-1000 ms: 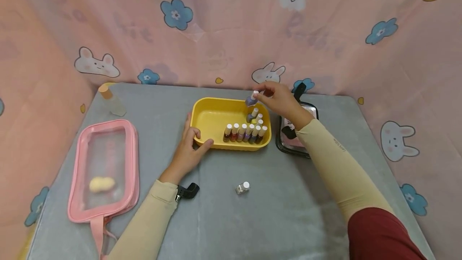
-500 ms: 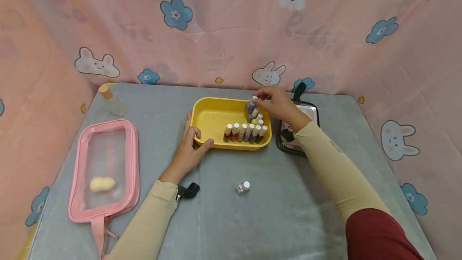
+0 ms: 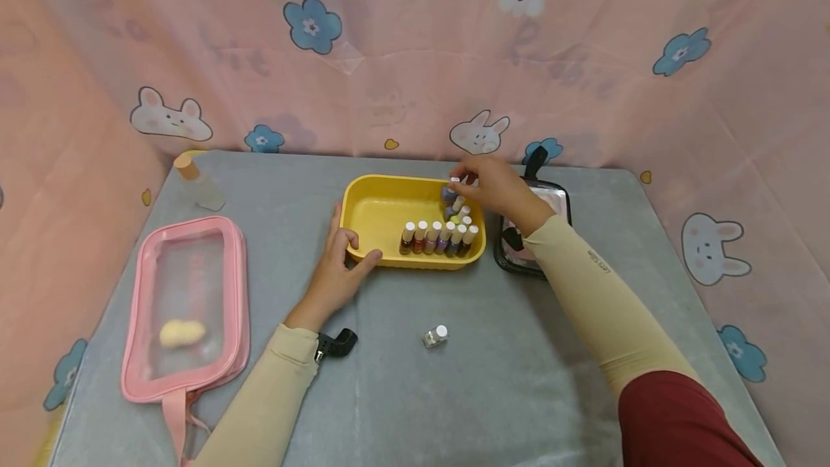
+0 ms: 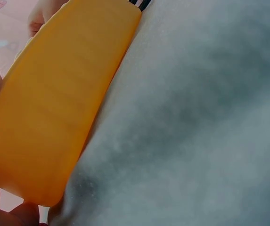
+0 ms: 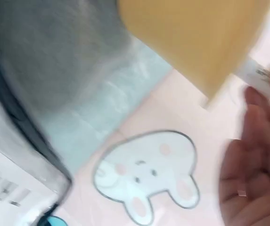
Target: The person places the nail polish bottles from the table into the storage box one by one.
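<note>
A yellow tray (image 3: 382, 215) sits at the back middle of the table in the head view. My left hand (image 3: 332, 272) grips its front left corner, thumb at the front rim and fingers along the left side. At the back right corner my right hand (image 3: 498, 189) pinches the white cap of a purple nail polish bottle (image 3: 448, 194), low inside the tray. Several nail polish bottles (image 3: 431, 240) stand in a row along the tray's front right, with others along its right side. In the right wrist view the cap (image 5: 257, 75) shows between the fingertips above the tray wall.
A small clear bottle with a white cap (image 3: 435, 336) lies on the table before the tray. To the right is a black-edged clear pouch (image 3: 558, 200), partly under the right arm. At left lie a pink clear bag (image 3: 236, 294) and a tilted bottle with an orange-brown cap (image 3: 206, 189).
My right hand has lowered the purple nail polish bottle from above the back rim down into the tray's back right corner. The left hand has kept its grip on the tray.
</note>
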Motion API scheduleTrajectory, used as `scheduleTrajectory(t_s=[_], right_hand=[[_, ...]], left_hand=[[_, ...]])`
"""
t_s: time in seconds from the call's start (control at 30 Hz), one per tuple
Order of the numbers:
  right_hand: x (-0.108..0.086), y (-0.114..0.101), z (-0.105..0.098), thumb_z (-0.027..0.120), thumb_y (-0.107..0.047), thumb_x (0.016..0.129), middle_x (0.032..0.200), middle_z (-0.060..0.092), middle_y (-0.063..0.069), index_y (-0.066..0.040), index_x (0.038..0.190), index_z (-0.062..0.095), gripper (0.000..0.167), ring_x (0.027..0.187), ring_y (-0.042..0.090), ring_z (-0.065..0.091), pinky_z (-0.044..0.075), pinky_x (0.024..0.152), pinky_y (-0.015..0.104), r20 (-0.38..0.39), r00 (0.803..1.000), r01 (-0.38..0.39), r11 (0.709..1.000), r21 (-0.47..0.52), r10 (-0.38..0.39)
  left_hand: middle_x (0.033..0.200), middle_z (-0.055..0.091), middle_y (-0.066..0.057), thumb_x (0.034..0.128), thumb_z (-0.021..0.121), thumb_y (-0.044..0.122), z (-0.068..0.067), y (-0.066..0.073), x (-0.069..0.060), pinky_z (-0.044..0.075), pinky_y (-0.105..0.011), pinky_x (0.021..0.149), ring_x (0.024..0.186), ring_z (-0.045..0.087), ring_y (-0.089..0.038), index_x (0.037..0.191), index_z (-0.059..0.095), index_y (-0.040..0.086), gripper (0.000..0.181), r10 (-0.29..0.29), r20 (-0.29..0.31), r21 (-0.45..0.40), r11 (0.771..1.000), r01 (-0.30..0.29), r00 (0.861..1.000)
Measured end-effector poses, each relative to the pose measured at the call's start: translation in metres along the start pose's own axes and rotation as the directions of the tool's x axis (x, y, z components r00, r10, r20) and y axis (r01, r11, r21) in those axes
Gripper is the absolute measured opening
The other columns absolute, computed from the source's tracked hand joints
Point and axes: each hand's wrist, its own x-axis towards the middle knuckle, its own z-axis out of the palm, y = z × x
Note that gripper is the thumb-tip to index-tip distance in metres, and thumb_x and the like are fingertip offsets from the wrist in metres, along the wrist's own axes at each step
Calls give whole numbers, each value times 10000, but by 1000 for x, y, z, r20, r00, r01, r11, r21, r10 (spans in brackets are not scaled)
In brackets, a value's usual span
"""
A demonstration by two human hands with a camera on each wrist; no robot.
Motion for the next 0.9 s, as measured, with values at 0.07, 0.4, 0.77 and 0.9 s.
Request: scheduleTrajectory(t_s=[0.07, 0.4, 0.77, 0.9], right_hand=[[-2, 2, 2, 736, -264, 1030, 1107, 713, 93, -63, 1175, 744, 248, 992, 267, 620, 522, 891, 455, -1, 1000, 14, 1000, 8, -14], [-7, 5, 7, 731, -301, 1030, 1081, 680, 83, -88, 1170, 734, 254, 977, 269, 600, 516, 880, 444, 61, 993, -107, 994, 39, 104], [-49, -8, -1, 679, -304, 1062, 1247, 683, 93, -74, 1286, 717, 324, 1130, 306, 609, 506, 956, 516, -156, 980, -106, 985, 133, 127], [-98, -28, 6, 715, -174, 1037, 1112, 717, 78, -44, 1189, 744, 203, 1021, 259, 640, 525, 884, 468, -335, 942, 66, 977, 204, 6]], left_hand=[[1783, -49, -64, 1029, 719, 388, 0, 0, 0, 248, -562, 1193, 1597, 117, -290, 1031, 351, 128, 450, -2, 2, 0, 1000, 2, 1000], [1783, -58, -36, 1031, 714, 391, -1, 2, 0, 244, -562, 1197, 1597, 116, -289, 1033, 349, 133, 447, -10, 6, 2, 1000, 10, 1000], [1784, -58, -48, 1029, 712, 411, -1, 1, -2, 253, -565, 1189, 1597, 114, -284, 1036, 350, 136, 455, -15, 5, 3, 1000, 15, 1000], [1783, -60, -57, 1030, 705, 427, -1, 0, 0, 254, -579, 1187, 1597, 110, -298, 1034, 344, 140, 461, -9, 6, 3, 1000, 9, 1000]])
